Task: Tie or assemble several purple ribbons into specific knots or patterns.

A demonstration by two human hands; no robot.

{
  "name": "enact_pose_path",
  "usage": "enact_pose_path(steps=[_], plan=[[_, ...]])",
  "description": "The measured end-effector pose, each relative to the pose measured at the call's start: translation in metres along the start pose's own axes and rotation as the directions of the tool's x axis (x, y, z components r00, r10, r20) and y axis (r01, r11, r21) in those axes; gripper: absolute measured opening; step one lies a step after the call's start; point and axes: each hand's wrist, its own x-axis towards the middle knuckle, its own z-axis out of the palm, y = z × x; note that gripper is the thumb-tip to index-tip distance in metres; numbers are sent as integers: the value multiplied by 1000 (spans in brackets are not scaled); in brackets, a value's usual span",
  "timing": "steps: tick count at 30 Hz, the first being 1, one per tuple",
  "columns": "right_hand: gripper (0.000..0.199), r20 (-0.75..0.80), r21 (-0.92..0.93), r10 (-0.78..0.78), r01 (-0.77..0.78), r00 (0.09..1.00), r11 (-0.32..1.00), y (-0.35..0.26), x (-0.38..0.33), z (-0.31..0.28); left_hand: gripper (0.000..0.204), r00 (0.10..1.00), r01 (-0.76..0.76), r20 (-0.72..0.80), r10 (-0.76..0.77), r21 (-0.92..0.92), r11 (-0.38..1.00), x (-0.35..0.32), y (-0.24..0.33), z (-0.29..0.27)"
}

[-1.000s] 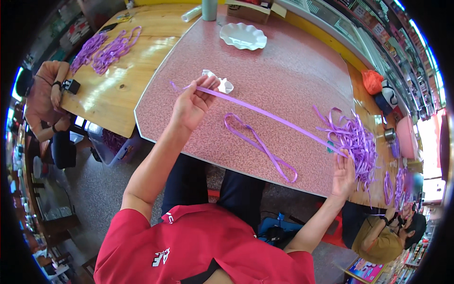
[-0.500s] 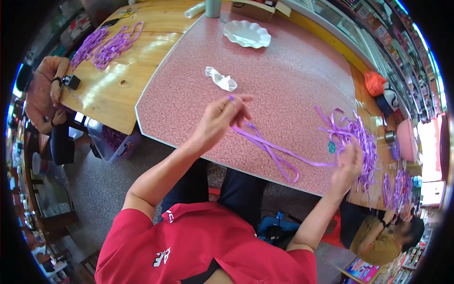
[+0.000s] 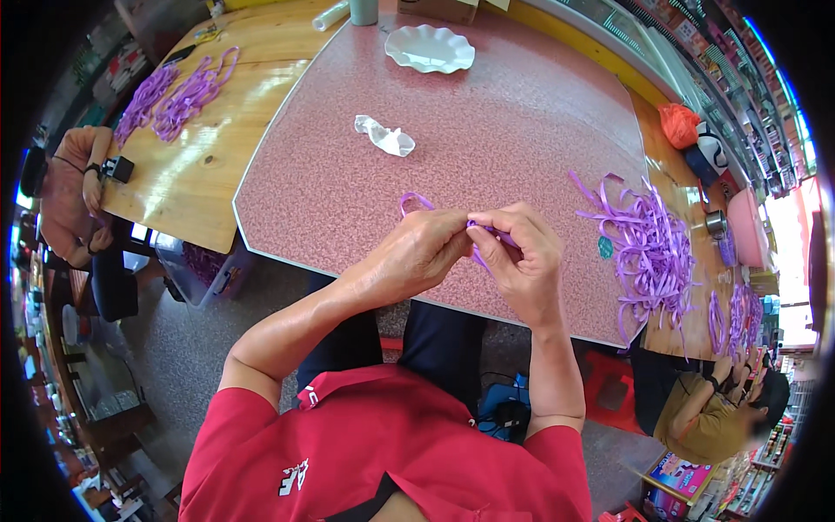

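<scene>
Over the near part of the pink speckled table (image 3: 348,209), my two hands meet at the fingertips. My left hand (image 3: 426,250) is closed on a purple ribbon (image 3: 417,200), a loop of which sticks out beyond its knuckles. My right hand (image 3: 526,257) pinches the same ribbon between thumb and forefinger, where a small dark purple knot or fold shows. A short piece hangs below the fingers; the rest is hidden by my hands. To the right of my right hand lies a heap of loose purple ribbons (image 3: 648,252).
A crumpled white tissue (image 3: 385,137) and a white scalloped dish (image 3: 430,49) lie farther back. More purple ribbons (image 3: 187,100) rest on the wooden table at left. Beside the tables sit one person (image 3: 74,187) at left and another (image 3: 713,409) at right. A green piece (image 3: 605,247) lies near the heap.
My right hand has come left from the heap to meet my left hand, and now pinches the ribbon. The long stretched loop has been drawn in. The view has shifted slightly.
</scene>
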Motion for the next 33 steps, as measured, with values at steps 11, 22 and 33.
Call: enact_pose_path(steps=[11,22,33], plan=[[17,-50,169,12,-3,999,986,15,-9,-10,21,936,293,54,-349,-670,682,-3,-13,6],[35,148,424,231,-273,961,864,7,-19,-20,18,905,321,99,-413,-795,514,-5,-12,6],[18,113,748,415,-352,903,562,15,-24,-7,19,926,289,61,-372,-749,597,-6,-9,10]])
